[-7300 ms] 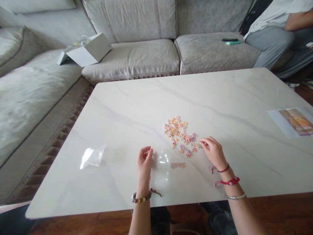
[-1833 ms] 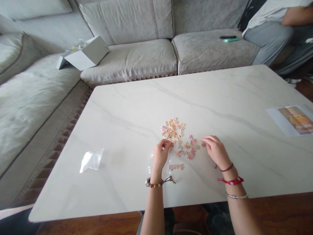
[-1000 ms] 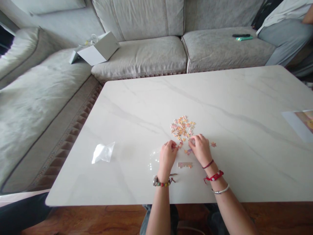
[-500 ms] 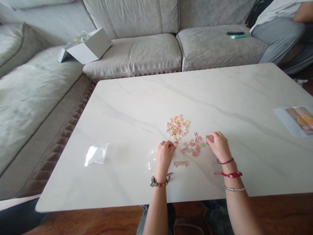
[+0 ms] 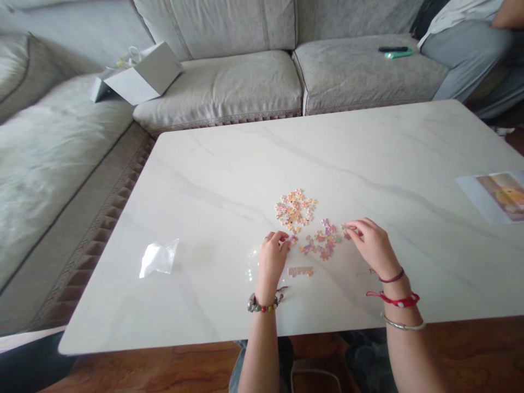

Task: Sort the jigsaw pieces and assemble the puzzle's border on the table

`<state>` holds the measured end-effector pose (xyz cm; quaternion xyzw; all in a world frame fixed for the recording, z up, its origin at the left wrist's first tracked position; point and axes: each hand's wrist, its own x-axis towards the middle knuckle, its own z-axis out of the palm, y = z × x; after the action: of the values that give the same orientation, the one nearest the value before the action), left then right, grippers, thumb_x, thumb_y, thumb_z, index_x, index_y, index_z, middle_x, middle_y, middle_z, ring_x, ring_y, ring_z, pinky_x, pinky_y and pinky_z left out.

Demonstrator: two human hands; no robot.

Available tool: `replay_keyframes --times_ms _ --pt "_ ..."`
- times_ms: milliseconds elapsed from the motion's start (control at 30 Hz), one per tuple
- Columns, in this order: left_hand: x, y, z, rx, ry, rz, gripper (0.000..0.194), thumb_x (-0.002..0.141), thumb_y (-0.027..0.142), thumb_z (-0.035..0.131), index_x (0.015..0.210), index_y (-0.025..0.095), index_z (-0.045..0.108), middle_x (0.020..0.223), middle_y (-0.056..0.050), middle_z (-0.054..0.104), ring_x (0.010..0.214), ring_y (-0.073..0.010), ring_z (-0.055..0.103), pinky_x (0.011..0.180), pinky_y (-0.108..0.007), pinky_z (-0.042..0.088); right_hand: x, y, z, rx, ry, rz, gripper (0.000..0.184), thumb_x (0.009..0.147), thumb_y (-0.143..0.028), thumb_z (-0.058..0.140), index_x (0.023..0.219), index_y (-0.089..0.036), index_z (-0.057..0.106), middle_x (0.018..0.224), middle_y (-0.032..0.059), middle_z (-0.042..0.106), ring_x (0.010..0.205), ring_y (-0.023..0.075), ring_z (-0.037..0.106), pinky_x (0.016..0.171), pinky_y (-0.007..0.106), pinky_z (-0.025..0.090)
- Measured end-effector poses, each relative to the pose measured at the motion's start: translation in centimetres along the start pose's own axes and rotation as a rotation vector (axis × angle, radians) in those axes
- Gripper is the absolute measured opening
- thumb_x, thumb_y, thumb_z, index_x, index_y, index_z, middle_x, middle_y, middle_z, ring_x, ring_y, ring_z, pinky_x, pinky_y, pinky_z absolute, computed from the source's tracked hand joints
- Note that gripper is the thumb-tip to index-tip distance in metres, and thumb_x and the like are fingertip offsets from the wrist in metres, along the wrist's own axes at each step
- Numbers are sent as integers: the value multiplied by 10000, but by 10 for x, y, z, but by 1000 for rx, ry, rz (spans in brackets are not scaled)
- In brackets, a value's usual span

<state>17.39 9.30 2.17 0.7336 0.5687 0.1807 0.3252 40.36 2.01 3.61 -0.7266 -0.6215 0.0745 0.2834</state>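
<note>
Head view shows a pile of puzzle pieces (image 5: pixel 292 207) on the white table (image 5: pixel 213 218), and this pile serves as the mark for all places. Just on its near side and a little to the right lies a looser group (image 5: pixel 327 251) of pink, purple and green pieces, and nearer to the person there is a short strip (image 5: pixel 301 271) of pieces, which look joined. The left hand (image 5: pixel 273 256) is at the near left of the pile, its thumb and fingers almost together beside a small pink piece (image 5: pixel 293 239); whether it grips this piece, I cannot tell. The right hand (image 5: pixel 374 245) is to the right and near side of the pile, half closed, with a slim gap behind the fingertips and a pale piece (image 5: pixel 346 231) at them, held or only touched. Such thin pieces are, in my judgement, best taken by the edges, lightly, one by one, with the looser group kept apart from the pile. The picture sheet (image 5: pixel 505 196), far right of the pile, is useful for comparing the colours.
</note>
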Motion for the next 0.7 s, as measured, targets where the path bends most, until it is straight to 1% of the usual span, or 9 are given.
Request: replay_keyframes --times_ms 67,200,267,400,500,600,700 --pt "-1 1 1 12 12 12 155 753 159 494 847 200 609 825 -32 565 775 -149 531 716 -271 419 -3 6 -2 -11 -20 10 119 772 -198 470 789 -195 587 772 39 607 677 160 566 638 281 445" --pt "-2 0 5 23 -18 59 183 779 182 475 858 227 634 857 -37 557 788 -150 530 741 -282 421 -7 17 -2 -17 -133 4 114 762 -180 484 775 -201 595 757 26 605 673 154 575 650 284 453" --pt "-2 0 7 25 -14 75 189 779 178 476 852 231 641 860 -37 556 793 -150 531 749 -284 422 -9 18 1 3 -164 -10 116 761 -176 490 794 -203 598 771 26 602 673 149 578 654 282 458" --pt "-2 2 9 26 53 80 184 780 187 487 901 214 624 895 -47 564 809 -155 533 751 -290 428 -11 9 14 -5 -181 -41 131 748 -192 525 861 -197 589 831 48 587 725 167 578 668 293 466" --pt "-6 4 7 20 80 89 180 800 200 466 906 210 611 895 -44 568 805 -149 537 733 -271 431 -10 2 23 -50 -189 -39 101 736 -191 551 834 -186 572 845 63 573 785 191 565 709 316 462" --pt "-14 3 4 19 66 121 171 814 221 455 882 211 612 861 -34 570 783 -137 538 724 -252 427 -10 -1 22 -51 -189 -30 76 735 -174 553 811 -175 555 833 68 563 809 200 551 733 330 458" --pt "-23 0 1 16 15 158 177 822 218 447 893 214 609 853 -27 569 772 -125 537 729 -241 421 -11 -5 15 35 -188 -54 107 737 -174 550 844 -177 556 837 58 568 797 185 554 727 319 463"
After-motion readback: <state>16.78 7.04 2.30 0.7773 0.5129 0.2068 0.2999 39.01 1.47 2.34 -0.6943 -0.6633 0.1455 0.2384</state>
